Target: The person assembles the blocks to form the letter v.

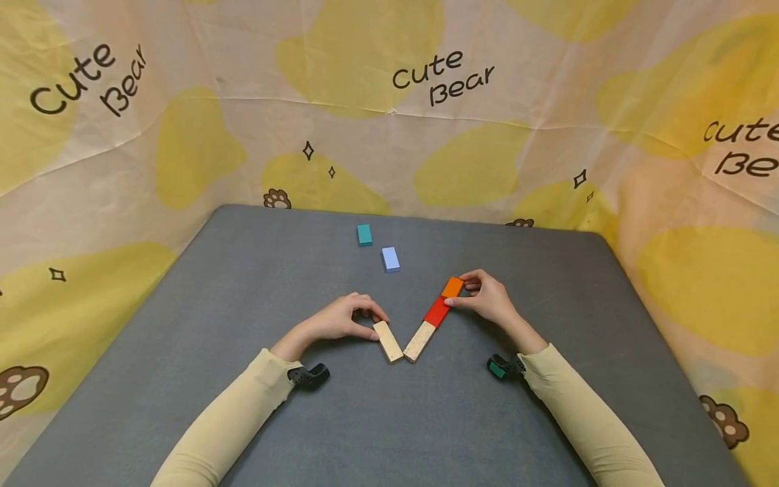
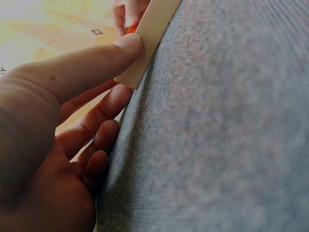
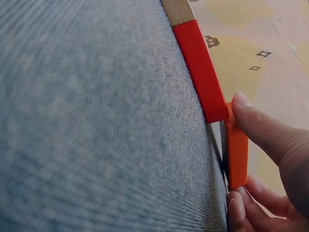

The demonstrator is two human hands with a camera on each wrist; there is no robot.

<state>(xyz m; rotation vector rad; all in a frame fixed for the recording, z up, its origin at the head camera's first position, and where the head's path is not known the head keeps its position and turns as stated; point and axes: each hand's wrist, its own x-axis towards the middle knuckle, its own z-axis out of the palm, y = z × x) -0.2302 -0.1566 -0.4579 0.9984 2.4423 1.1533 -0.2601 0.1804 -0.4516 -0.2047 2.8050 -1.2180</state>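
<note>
My left hand [image 1: 341, 318] pinches the near-left plain wooden block [image 1: 388, 341] by its upper end; in the left wrist view the thumb lies on the face of this wooden block [image 2: 157, 29]. A second wooden block [image 1: 420, 341], a red block [image 1: 437, 312] and an orange block [image 1: 453, 287] form a slanted line, end to end. Together with the left block they make a V, its tips close at the bottom. My right hand [image 1: 489, 297] holds the orange block between thumb and fingers; the right wrist view shows this orange block [image 3: 238, 150] at the end of the red block [image 3: 200, 72].
Farther back on the grey table [image 1: 274, 264] lie a teal block [image 1: 364, 235] and a light blue block [image 1: 391, 260]. A yellow and cream patterned cloth [image 1: 389, 155] hangs behind the table and at its sides. Each wrist wears a dark band.
</note>
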